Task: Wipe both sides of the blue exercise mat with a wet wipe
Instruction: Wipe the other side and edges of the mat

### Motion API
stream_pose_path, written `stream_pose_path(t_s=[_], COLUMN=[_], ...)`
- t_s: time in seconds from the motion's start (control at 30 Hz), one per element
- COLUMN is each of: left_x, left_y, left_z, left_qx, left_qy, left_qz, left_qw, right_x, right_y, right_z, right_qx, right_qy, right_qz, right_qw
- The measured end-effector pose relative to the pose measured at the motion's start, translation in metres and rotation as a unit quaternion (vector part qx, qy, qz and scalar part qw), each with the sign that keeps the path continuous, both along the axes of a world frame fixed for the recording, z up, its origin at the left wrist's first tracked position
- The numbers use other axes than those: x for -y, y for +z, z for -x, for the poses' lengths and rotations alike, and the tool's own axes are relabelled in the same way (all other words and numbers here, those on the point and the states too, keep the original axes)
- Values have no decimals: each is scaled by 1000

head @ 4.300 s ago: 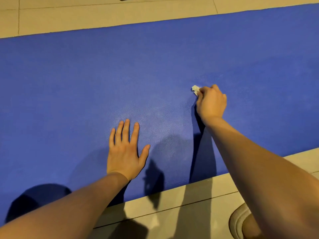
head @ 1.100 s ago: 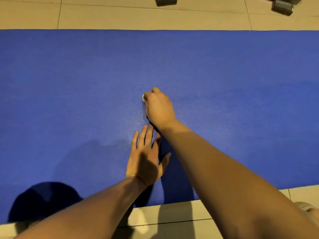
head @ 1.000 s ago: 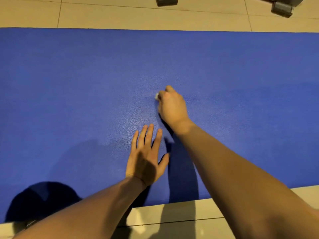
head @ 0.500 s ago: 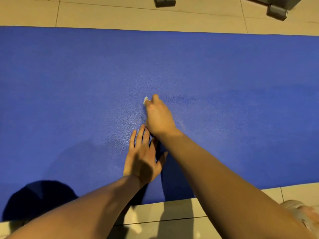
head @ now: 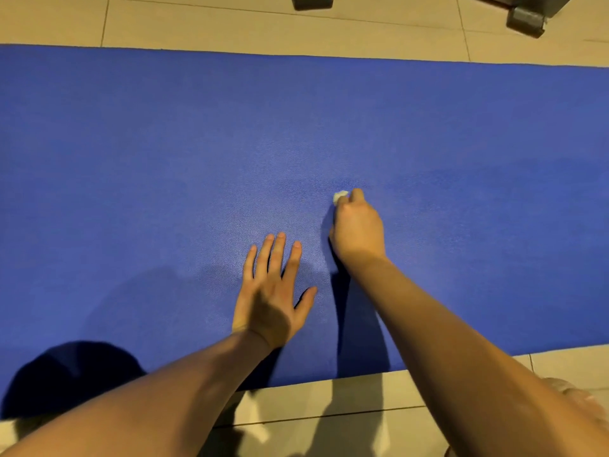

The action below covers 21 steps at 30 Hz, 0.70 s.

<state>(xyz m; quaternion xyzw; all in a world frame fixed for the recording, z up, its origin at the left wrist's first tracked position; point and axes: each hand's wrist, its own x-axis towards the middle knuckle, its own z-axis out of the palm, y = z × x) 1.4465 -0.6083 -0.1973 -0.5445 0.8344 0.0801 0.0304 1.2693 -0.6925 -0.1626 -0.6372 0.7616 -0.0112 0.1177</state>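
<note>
White wet wipe, bunched small, pinched in right grip, fingers curled round it, pressed onto blue exercise mat just right of frame centre. Left grip wide, fingers straight and spread, palm flat on mat, just lower left of the right one, holding nothing. Both forearms come in from bottom edge. Mat lies flat across full frame width, long edges running left-right, on beige floor tiles. Head-shaped shadow on mat at lower left. On tiles past mat's far edge: dark grey block top centre, second grey block upper right, both cut by frame top. Pale blurred shape at lower right edge, cannot tell what.
</note>
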Motion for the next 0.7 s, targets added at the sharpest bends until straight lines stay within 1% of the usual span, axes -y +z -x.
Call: stream_pose_path(t_s=[0.13, 0.2, 0.23, 0.33, 0.43, 0.5, 0.57, 0.63, 0.7], left_x=[2, 1, 1, 0, 0, 0, 0, 0, -1], left_y=[3, 5, 4, 1, 0, -1, 0, -1, -1], left_z=[2, 3, 2, 1, 0, 0, 0, 0, 1], left_qx=[7, 14, 8, -10, -10, -7, -3, -7, -12], left_qy=[-3, 0, 3, 3, 3, 3, 2, 3, 5], left_qz=[-15, -15, -11, 1, 6, 7, 9, 11, 11], left_qw=[1000, 1000, 1000, 1000, 1000, 1000, 1000, 1000, 1000], right_x=[5, 8, 9, 2, -16, -26, -28, -26, -25], right_y=[3, 1, 0, -4, -8, -8, -10, -12, -14], right_z=[-63, -71, -66, -23, 31, 46, 39, 15, -16], right_qx=[67, 79, 85, 80, 49, 41, 39, 38, 58], right_qy=[102, 147, 153, 107, 8, -48, -68, -78, -65], right_qz=[-34, -35, -25, 0, 36, 59, 50, 32, 23], right_qw=[992, 985, 984, 991, 998, 996, 996, 996, 996])
